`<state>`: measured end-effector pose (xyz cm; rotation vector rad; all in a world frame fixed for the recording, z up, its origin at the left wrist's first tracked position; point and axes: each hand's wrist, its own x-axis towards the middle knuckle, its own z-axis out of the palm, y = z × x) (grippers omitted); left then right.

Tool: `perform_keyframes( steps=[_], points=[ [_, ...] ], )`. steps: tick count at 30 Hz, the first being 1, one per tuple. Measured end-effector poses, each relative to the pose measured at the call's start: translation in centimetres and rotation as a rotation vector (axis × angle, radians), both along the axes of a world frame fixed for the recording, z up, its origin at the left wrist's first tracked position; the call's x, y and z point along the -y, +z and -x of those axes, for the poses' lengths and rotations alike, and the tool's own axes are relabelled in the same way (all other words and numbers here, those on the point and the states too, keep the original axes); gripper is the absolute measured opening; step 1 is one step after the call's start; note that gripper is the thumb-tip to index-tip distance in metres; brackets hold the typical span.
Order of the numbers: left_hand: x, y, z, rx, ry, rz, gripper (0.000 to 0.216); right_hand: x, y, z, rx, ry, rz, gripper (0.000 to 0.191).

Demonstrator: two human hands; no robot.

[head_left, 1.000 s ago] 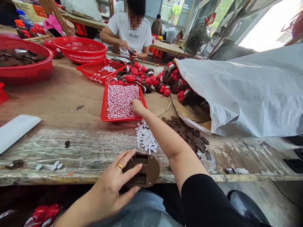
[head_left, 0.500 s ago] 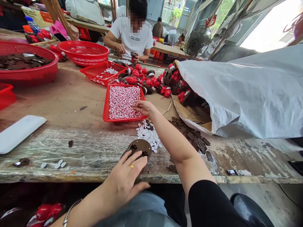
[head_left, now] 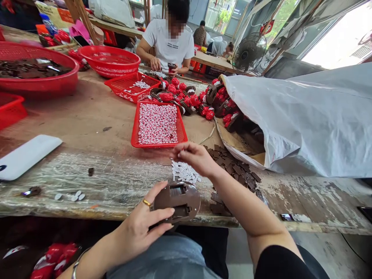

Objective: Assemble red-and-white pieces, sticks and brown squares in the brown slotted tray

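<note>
My left hand, with a ring on one finger, grips a round dark brown plastic base at the table's front edge. Two rectangular slots show in the base's upturned face. My right hand hovers just above a pile of flat white plastic pieces, its fingers drawn together; whatever they may pinch is too small to make out. Beyond it stands a shallow red tray full of small red-and-white pieces. Flat brown plastic pieces lie scattered to the right of my right hand.
A big white sack spills red and brown figures across the table's right side. Red baskets stand at back left. A white oblong object lies left. A co-worker in a white shirt sits opposite.
My right hand has drawn back from the red tray toward me, its fingers now closer together. My left hand has taken hold of the brown base and tilted it up.
</note>
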<state>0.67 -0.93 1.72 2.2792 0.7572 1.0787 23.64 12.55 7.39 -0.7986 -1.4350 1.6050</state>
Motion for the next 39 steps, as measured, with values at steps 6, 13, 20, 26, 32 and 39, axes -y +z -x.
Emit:
perform_keyframes(
  steps=[6, 13, 20, 26, 32, 39],
  points=[
    [-0.3, -0.4, 0.3, 0.048, -0.020, 0.021, 0.034, 7.1, -0.7, -1.3, 0.483, 0.371, -0.711, 0.033],
    [-0.6, -0.2, 0.6, 0.053, -0.040, 0.022, 0.033, 6.7, -0.4, -2.1, 0.664, 0.322, -0.782, 0.042],
    [-0.4, -0.6, 1.3, 0.027, -0.081, 0.050, 0.035, -5.4, -0.6, 0.1, 0.980, -0.180, -0.669, 0.031],
    [-0.3, -1.4, 1.3, 0.040, -0.107, 0.050, 0.037, -13.3, -1.3, 5.8, 1.434, 0.082, -0.418, 0.034],
    [0.0, -2.3, 1.4, 0.099, -0.098, 0.071, 0.036, -14.3, -1.2, 7.1, 1.453, 0.069, -0.427, 0.022],
    [-0.3, -1.5, 1.6, 0.068, -0.060, 0.063, 0.038, -5.1, 3.7, 2.1, 0.941, 0.330, -0.560, 0.024]
  ],
)
